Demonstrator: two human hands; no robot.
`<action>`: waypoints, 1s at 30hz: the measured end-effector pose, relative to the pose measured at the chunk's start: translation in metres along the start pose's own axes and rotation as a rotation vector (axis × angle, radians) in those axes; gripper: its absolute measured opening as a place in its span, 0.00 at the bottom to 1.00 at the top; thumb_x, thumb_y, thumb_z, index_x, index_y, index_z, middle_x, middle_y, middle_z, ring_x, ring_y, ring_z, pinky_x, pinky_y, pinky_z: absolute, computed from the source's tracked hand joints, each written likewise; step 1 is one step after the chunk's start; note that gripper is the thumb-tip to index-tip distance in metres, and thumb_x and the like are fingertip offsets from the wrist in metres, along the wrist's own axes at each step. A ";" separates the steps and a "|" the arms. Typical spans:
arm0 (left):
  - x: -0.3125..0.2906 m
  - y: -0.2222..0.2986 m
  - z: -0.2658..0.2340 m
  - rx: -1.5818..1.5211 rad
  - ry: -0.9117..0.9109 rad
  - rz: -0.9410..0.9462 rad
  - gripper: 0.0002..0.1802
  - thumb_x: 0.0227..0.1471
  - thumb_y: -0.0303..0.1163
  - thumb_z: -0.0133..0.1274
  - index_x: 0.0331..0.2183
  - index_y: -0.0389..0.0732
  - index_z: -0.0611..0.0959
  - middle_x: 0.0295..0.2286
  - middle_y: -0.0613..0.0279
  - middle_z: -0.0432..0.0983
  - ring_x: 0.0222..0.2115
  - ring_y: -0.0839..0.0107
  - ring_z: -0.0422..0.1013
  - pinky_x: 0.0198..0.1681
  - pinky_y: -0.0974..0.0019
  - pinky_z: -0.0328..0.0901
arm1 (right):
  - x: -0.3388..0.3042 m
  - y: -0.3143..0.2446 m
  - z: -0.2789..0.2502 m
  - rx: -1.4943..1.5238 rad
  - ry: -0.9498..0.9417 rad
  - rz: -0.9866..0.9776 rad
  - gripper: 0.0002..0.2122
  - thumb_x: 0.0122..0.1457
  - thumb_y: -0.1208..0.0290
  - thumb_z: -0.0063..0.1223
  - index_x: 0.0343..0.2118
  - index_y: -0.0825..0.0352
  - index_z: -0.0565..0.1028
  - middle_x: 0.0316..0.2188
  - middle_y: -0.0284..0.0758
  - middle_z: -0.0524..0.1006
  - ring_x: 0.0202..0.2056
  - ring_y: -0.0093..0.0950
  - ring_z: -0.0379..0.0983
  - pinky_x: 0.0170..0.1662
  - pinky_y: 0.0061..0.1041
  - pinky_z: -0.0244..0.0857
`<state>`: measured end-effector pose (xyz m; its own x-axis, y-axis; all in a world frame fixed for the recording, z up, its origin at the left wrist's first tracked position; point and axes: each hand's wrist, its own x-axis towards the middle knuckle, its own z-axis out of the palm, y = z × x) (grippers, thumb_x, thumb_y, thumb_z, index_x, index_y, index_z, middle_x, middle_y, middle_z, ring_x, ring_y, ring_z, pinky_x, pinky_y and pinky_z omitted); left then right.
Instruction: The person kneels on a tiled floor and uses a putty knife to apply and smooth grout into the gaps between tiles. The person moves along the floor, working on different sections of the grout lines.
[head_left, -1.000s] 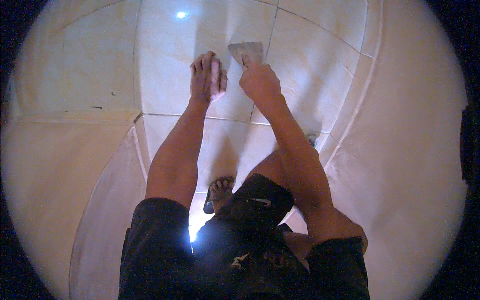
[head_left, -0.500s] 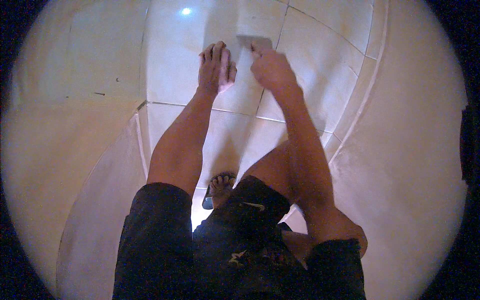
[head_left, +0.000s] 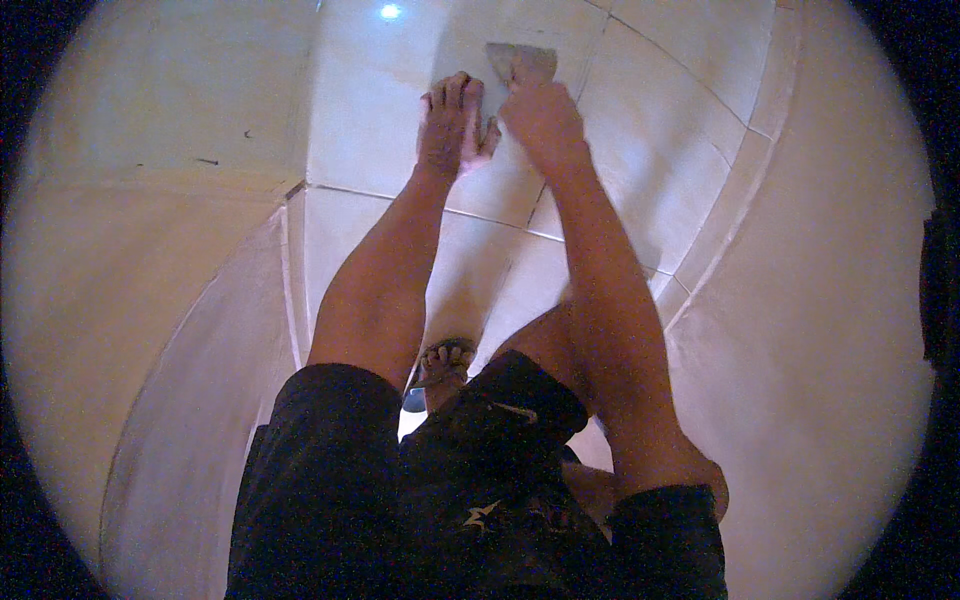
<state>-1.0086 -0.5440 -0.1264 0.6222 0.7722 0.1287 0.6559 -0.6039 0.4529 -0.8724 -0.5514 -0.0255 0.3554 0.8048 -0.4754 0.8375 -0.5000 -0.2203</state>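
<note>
My right hand [head_left: 545, 122] is closed around a putty knife. The putty knife's [head_left: 522, 57] broad grey blade points away from me, low over or against the pale floor tiles [head_left: 370, 110]; whether its edge touches is hard to tell. Its handle is mostly hidden in my fist. Just left of it, my left hand [head_left: 453, 125] is held low over the same tile, with the fingers slightly bent and the thumb apart. I see nothing in it, though the palm is turned away.
Dark grout lines [head_left: 535, 205] run between the tiles. A skirting strip [head_left: 745, 170] and plain wall [head_left: 800, 350] curve along the right. On the left stand another wall [head_left: 170, 260] and a pale panel-like surface [head_left: 190, 400]. My sandalled foot [head_left: 443, 362] stands between my arms.
My right hand and the putty knife have moved a little farther away from me. My left hand has shifted slightly right and away, its thumb more spread. The view has shifted a little too.
</note>
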 end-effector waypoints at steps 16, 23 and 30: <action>-0.005 -0.008 0.011 -0.084 -0.012 -0.039 0.35 0.43 0.45 0.57 0.51 0.39 0.70 0.51 0.46 0.63 0.52 0.45 0.60 0.54 0.38 0.57 | 0.041 0.009 -0.021 -0.172 -0.071 -0.179 0.17 0.58 0.66 0.49 0.48 0.65 0.74 0.42 0.47 0.78 0.42 0.48 0.77 0.46 0.45 0.72; -0.001 0.000 0.011 -0.017 -0.027 -0.050 0.38 0.41 0.49 0.57 0.52 0.39 0.72 0.54 0.49 0.64 0.55 0.51 0.59 0.58 0.47 0.54 | 0.066 -0.006 -0.058 -0.032 0.085 -0.429 0.21 0.63 0.57 0.47 0.51 0.71 0.70 0.32 0.50 0.79 0.31 0.41 0.79 0.35 0.40 0.72; -0.004 -0.012 0.007 -0.044 0.193 0.043 0.28 0.41 0.40 0.57 0.45 0.37 0.77 0.47 0.49 0.70 0.51 0.52 0.63 0.56 0.50 0.57 | -0.038 0.015 -0.016 1.081 -0.340 0.073 0.12 0.62 0.61 0.51 0.40 0.64 0.71 0.25 0.31 0.76 0.22 0.21 0.72 0.24 0.22 0.67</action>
<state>-1.0160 -0.5414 -0.1385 0.5531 0.7720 0.3132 0.6086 -0.6311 0.4809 -0.8668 -0.5838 0.0028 0.1197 0.7160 -0.6878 -0.0368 -0.6891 -0.7238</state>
